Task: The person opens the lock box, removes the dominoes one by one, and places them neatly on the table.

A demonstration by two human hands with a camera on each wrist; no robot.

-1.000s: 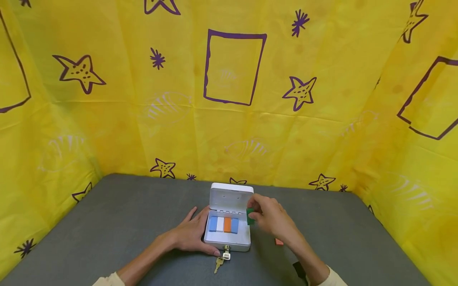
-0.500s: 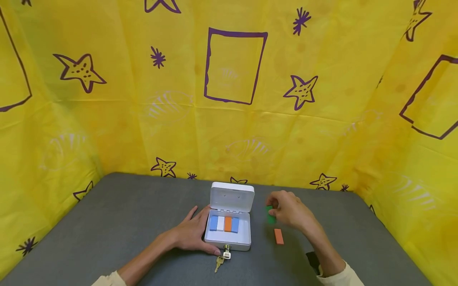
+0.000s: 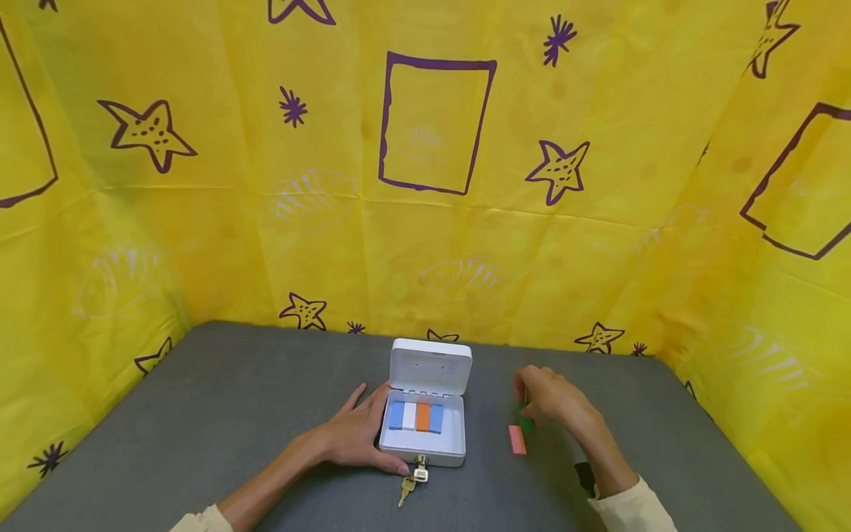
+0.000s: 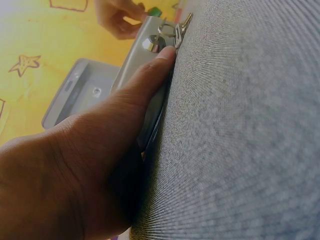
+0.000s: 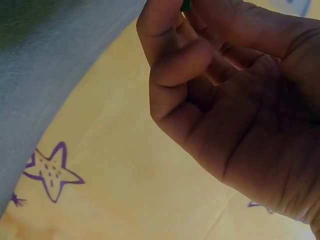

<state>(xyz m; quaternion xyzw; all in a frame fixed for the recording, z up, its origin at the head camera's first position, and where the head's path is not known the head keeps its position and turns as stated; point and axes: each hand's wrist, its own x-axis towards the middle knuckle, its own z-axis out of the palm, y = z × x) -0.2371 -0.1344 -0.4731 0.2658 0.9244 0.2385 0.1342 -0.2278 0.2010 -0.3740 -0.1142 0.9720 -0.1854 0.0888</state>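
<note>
A small white metal cash box (image 3: 422, 459) stands with its lid (image 3: 431, 369) raised. Inside lie two light-blue blocks, a white block (image 3: 408, 416) and an orange block (image 3: 422, 417), side by side. My left hand (image 3: 355, 436) rests against the box's left side, its straight thumb along the front below the lock (image 4: 154, 43). Right of the box, my right hand (image 3: 552, 399) pinches a green block (image 3: 526, 420) low over the table. In the right wrist view only the green block's edge (image 5: 185, 5) shows past the fingers.
A coral-pink block (image 3: 517, 440) lies on the grey table (image 3: 266, 384), just left of the green one. Keys (image 3: 408, 488) hang from the lock at the front of the box. A yellow cloth (image 3: 319, 244) with purple drawings encloses the table's back and sides.
My right hand has carried the green block from the box's right edge out to the right and lowered it beside the coral-pink block. My left hand has stayed at the box.
</note>
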